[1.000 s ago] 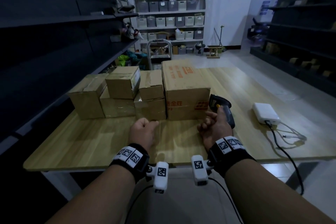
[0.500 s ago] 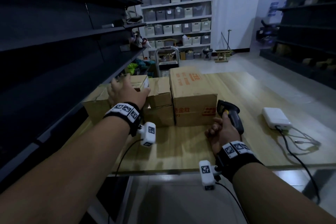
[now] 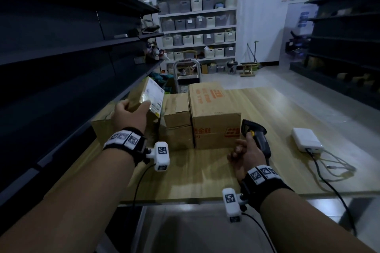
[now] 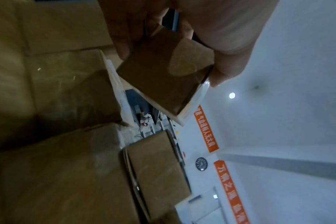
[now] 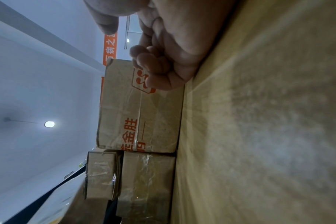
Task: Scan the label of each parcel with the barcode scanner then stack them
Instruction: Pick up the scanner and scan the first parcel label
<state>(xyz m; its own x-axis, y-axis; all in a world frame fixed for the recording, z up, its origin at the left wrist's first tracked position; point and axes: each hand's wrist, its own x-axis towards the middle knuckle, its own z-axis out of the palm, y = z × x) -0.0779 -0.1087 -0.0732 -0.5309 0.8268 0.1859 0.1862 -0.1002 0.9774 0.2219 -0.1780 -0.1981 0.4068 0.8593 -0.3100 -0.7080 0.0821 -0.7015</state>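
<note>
My left hand (image 3: pixel 129 113) grips a small cardboard parcel (image 3: pixel 147 98) and holds it tilted above the pile, its white label (image 3: pixel 155 96) facing right. In the left wrist view the fingers (image 4: pixel 226 50) clasp that parcel (image 4: pixel 163 75) from above. My right hand (image 3: pixel 246 150) rests on the wooden table (image 3: pixel 277 113) and holds the black barcode scanner (image 3: pixel 256 135) by its handle, head pointing at the boxes. Two small stacked parcels (image 3: pixel 176 123) and a big box with red print (image 3: pixel 213 117) stand side by side. In the right wrist view the curled fingers (image 5: pixel 155 68) hide the scanner.
Dark shelving (image 3: pixel 61 47) runs along the table's left edge, close to the parcels. A white adapter block (image 3: pixel 306 139) with cables (image 3: pixel 329 170) lies at the right of the table. A hand trolley (image 3: pixel 186 72) stands behind the table.
My left hand went from a fist on the table to the top left parcel, gripped it and lifted it off the pile, tilting its label to the right. The right hand stayed put with the scanner.
</note>
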